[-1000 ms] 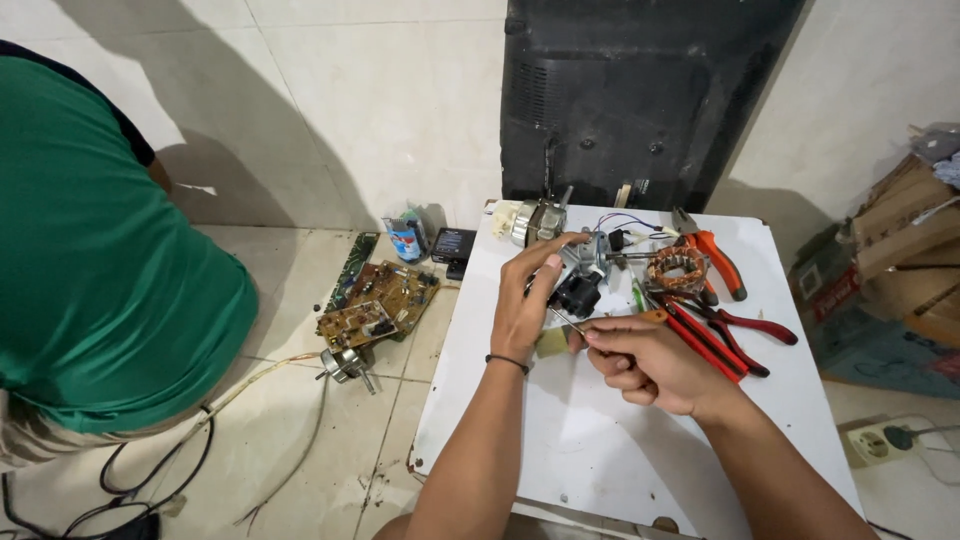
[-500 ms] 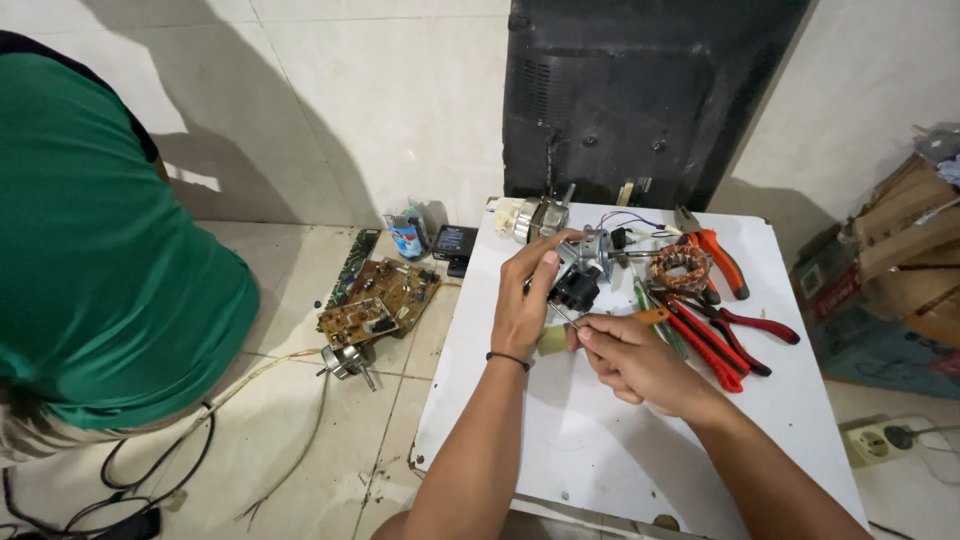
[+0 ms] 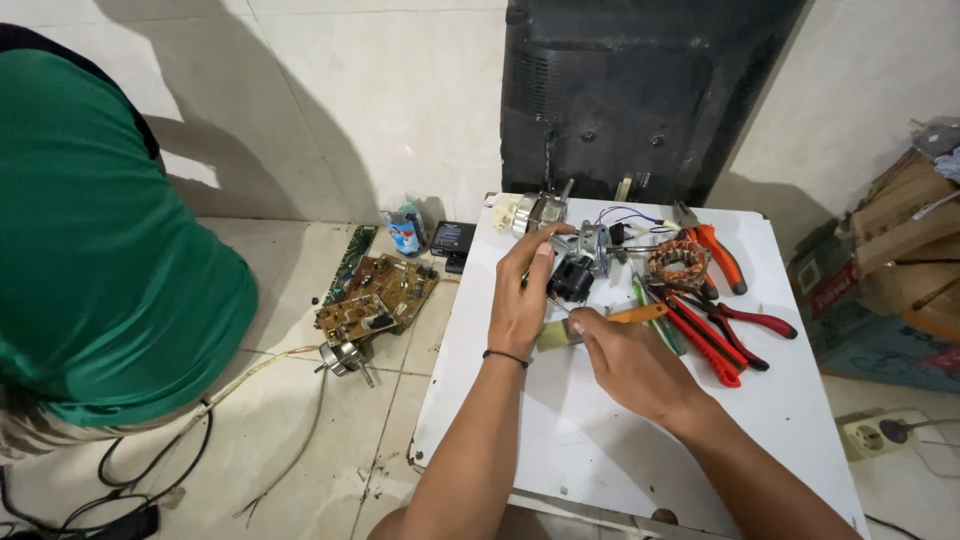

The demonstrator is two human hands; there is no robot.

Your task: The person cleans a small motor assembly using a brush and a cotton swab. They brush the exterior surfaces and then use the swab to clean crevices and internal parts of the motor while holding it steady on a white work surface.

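Observation:
My left hand (image 3: 522, 295) rests on the white table (image 3: 600, 450), fingers curled against a small black motor part (image 3: 572, 278) with a metal bracket (image 3: 590, 243) behind it. Close beside it, my right hand (image 3: 628, 362) grips a small brush with an orange handle (image 3: 640, 313). The brush's pale bristles (image 3: 555, 335) lie just below the black part, near my left wrist. A dark band circles my left wrist.
Red-handled pliers (image 3: 712, 342), orange-handled cutters (image 3: 718, 252) and a copper-wound stator (image 3: 677, 263) lie right of the hands. A black panel (image 3: 640, 90) stands behind the table. Circuit boards (image 3: 375, 297) lie on the floor; a person in green (image 3: 100, 250) crouches left. Cardboard boxes (image 3: 900, 250) stand right.
My right hand has slid a little towards the black part with the brush. My left hand stays on the part; the person in green has barely moved.

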